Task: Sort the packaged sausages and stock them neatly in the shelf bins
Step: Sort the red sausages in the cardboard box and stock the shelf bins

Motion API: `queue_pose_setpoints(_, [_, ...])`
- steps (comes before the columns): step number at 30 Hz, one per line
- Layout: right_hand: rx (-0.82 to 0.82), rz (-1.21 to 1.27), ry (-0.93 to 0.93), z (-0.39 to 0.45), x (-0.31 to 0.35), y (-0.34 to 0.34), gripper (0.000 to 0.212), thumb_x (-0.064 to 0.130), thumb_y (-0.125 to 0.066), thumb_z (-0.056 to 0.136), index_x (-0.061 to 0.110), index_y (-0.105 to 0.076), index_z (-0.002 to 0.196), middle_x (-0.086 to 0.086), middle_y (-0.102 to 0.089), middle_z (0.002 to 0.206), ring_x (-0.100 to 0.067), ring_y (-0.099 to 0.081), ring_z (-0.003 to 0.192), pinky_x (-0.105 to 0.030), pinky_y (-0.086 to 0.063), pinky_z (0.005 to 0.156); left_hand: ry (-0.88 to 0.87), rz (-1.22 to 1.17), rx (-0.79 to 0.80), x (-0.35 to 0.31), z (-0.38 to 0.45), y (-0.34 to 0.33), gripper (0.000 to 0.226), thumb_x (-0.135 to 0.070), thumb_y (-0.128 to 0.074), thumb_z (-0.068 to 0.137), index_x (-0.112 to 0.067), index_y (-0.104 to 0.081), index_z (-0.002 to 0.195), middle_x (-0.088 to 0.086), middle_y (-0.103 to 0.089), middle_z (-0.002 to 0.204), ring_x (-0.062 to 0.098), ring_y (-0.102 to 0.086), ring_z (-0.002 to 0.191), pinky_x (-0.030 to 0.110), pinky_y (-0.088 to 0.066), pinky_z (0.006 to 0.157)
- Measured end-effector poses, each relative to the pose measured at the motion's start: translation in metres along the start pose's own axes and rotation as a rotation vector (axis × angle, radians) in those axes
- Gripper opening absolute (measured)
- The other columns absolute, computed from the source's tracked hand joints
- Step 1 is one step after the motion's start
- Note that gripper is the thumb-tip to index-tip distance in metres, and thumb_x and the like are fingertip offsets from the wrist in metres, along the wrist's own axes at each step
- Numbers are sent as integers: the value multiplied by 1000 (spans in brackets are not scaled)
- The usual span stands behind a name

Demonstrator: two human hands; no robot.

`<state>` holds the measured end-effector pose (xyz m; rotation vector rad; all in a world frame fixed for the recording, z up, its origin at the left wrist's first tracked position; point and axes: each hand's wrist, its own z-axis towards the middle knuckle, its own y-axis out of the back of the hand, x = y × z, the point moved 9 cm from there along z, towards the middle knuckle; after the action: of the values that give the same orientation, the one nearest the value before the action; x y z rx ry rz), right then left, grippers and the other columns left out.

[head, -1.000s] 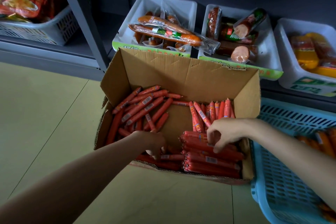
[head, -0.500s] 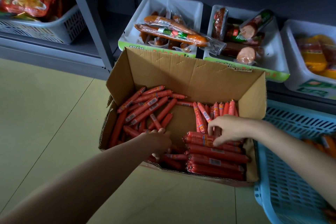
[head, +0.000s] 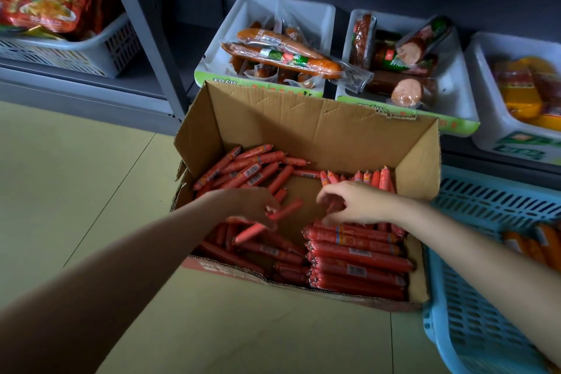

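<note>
1 head-worn view looks forward and steeply down from above, close over an open cardboard box [head: 306, 130] on the floor — both forearms reach in from the bottom edge, and white shelf bins [head: 318, 9] line the frame's top.

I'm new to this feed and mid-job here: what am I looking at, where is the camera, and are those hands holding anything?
No machine here: a person works with bare hands, and the single camera sits on their head, looking down and forward. Both arms reach into an open cardboard box on the floor, full of red sausage sticks, some stacked neatly, some loose. The left hand grips a few loose sausage sticks; the picture is blurred there, so the count is unclear. The right hand has curled fingers over the stacked ones; whether it holds any is hard to tell. Behind the box, white shelf bins hold bigger packaged sausages. A blue basket stands at the right.
</note>
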<state>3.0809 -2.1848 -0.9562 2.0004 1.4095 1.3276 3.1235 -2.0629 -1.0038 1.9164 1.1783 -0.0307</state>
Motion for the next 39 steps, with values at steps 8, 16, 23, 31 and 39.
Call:
queue_pose_setpoints(8, [-71, 846, -5, 24, 25, -4, 30, 8, -69, 82, 14, -53, 108, -2, -62, 97, -15, -61, 87, -26, -50, 73, -100, -1106, -383, 7, -32, 82, 11, -11, -60, 88, -11, -64, 98, 7, -66, 89, 12, -64, 77, 23, -54, 70])
queue_pose_setpoints(16, [-310, 723, -20, 20, 14, 23, 21, 2, -69, 81, 17, -55, 81, -2, -61, 65, -10, -54, 49, -21, -41, 45, 83, -1333, -507, -14, -4, 71, 12, -18, -64, 88, -10, -60, 97, 4, -59, 78, 10, -58, 68, 15, -53, 52])
queue_pose_setpoints(23, [-303, -293, -405, -26, -65, 43, 9, 11, -62, 86, 15, -53, 86, -6, -60, 91, -25, -59, 80, -32, -46, 69, 198, -377, -506, -2, 3, 48, 38, -34, -64, 87, -3, -62, 109, 8, -62, 100, 18, -62, 96, 27, -45, 77])
queue_pose_setpoints(31, [-390, -37, -269, -10, -54, 43, 20, 31, -64, 87, 15, -65, 100, -5, -66, 103, -24, -59, 100, -30, -48, 80, 112, -939, -617, 13, -10, 70, 12, -17, -67, 85, -7, -63, 81, 13, -67, 85, 13, -67, 68, 23, -58, 67])
queue_pose_setpoints(39, [-142, 103, -87, -1, -21, 40, 26, 16, -80, 72, 21, -64, 93, -3, -67, 98, -22, -62, 96, -37, -50, 85, -118, -1209, -370, -47, 2, 54, 6, 3, -62, 85, -3, -62, 87, 8, -64, 80, 5, -66, 61, 14, -55, 62])
